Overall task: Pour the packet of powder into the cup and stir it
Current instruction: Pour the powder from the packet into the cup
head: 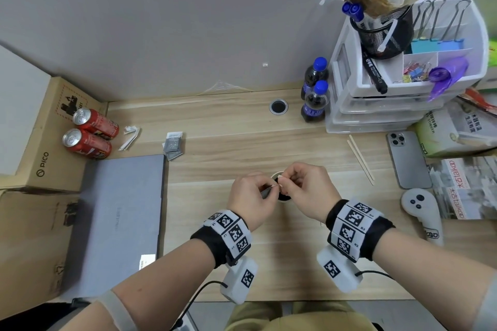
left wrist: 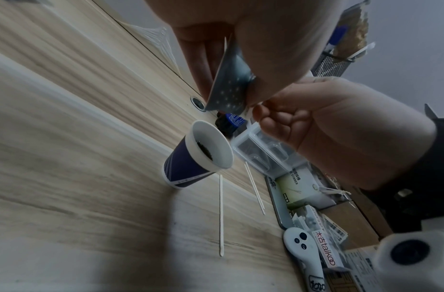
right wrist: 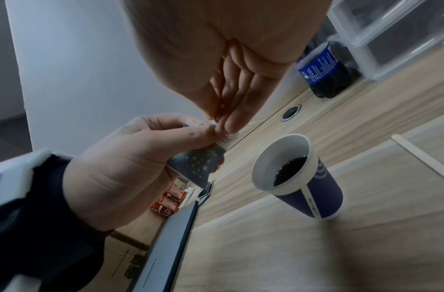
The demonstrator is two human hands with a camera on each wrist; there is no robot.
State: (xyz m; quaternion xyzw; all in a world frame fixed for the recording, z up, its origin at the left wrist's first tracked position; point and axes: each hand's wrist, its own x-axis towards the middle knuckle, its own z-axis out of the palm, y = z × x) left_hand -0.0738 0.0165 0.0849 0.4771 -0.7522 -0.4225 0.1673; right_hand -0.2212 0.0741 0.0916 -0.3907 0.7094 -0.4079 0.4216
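A dark blue paper cup (right wrist: pixel 318 189) with a white inside stands on the wooden desk (head: pixel 228 142), with dark stuff at its bottom. In the head view the cup (head: pixel 282 197) is mostly hidden under my hands. Both hands hold a small dark starry powder packet (left wrist: pixel 228 87) above the cup. My left hand (head: pixel 251 192) grips the packet's body (right wrist: pixel 198 166). My right hand (head: pixel 301 185) pinches its top edge with thumb and fingertips (right wrist: pixel 223 126). Two wooden stirrers (head: pixel 361 160) lie on the desk to the right of the cup.
A closed grey laptop (head: pixel 118 217) lies to the left, with spare packets (head: pixel 173 145) and two red cans (head: pixel 91 131) behind it. Two cola bottles (head: pixel 314 94), a white drawer organiser (head: pixel 382 105), a phone (head: pixel 408 158) and a white controller (head: pixel 422 212) crowd the right.
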